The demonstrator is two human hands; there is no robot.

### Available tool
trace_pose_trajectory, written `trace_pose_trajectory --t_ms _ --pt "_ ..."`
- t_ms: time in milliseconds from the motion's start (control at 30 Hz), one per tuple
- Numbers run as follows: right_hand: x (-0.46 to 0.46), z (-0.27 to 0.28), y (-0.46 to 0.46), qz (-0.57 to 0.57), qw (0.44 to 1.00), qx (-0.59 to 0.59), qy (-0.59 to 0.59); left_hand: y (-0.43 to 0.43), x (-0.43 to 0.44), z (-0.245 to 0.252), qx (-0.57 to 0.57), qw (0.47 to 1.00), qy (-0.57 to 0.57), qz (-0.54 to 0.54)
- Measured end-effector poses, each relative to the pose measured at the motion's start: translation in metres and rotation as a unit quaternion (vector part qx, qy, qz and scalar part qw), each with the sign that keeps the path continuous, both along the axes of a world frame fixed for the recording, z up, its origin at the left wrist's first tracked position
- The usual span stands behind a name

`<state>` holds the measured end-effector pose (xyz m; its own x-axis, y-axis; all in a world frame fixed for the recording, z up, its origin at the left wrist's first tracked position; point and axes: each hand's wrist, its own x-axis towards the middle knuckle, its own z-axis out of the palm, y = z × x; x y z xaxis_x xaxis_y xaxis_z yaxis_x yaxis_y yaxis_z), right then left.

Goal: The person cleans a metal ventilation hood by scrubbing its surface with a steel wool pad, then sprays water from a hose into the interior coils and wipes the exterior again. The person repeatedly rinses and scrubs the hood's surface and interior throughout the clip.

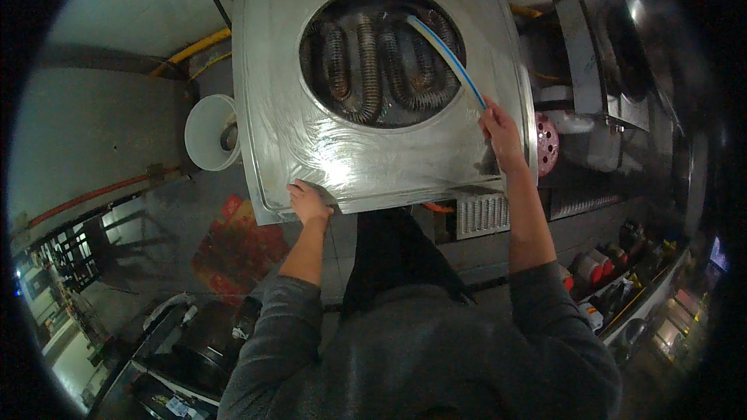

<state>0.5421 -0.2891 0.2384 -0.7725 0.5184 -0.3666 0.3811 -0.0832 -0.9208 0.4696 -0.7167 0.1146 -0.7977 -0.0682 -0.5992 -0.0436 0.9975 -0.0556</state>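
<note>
Before me stands a stainless steel counter (373, 163) with a large round opening (310, 88). Inside the opening lies a winding, ribbed metal coil (369, 64), dark and rusty in places. My right hand (503, 133), over the counter's right side, grips a pale hose with a blue stripe (448, 57). The hose's far end reaches over the opening; whether liquid flows from it I cannot tell. My left hand (309, 203) rests on the counter's front left edge, fingers on the wet-looking, shiny top and thumb near the rim.
A white plastic bucket (211, 133) stands at the counter's left. To the right are a pink perforated stool (547, 144) and a steel unit (589, 64). Reddish flattened cardboard (239, 251) lies on the floor. A shelf with several containers (595, 265) is at the lower right.
</note>
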Motion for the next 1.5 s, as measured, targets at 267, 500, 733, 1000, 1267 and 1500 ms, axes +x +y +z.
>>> trace_pose_trajectory --t_ms 267,500,733,1000,1267,1500 --pt "0.026 0.010 -0.015 0.039 0.998 0.010 -0.058 -0.003 0.002 -0.011 -0.010 0.999 0.034 -0.006" --pt "0.065 0.006 -0.026 0.034 0.992 -0.016 -0.118 -0.003 0.003 -0.014 -0.017 0.998 0.056 -0.022" --pt "0.106 0.010 -0.025 0.049 0.984 0.025 -0.172 -0.004 0.001 -0.015 -0.033 0.999 0.028 -0.015" --pt "0.106 0.002 -0.025 0.071 0.963 0.164 -0.200 -0.001 -0.003 -0.010 -0.035 0.999 0.013 -0.012" --pt "0.083 0.006 -0.039 0.045 0.969 0.155 -0.185 0.001 -0.005 -0.005 -0.040 0.999 -0.007 -0.012" --pt "0.074 0.010 -0.047 0.079 0.976 0.130 -0.159 0.002 -0.003 -0.006 -0.044 0.999 0.003 -0.018"
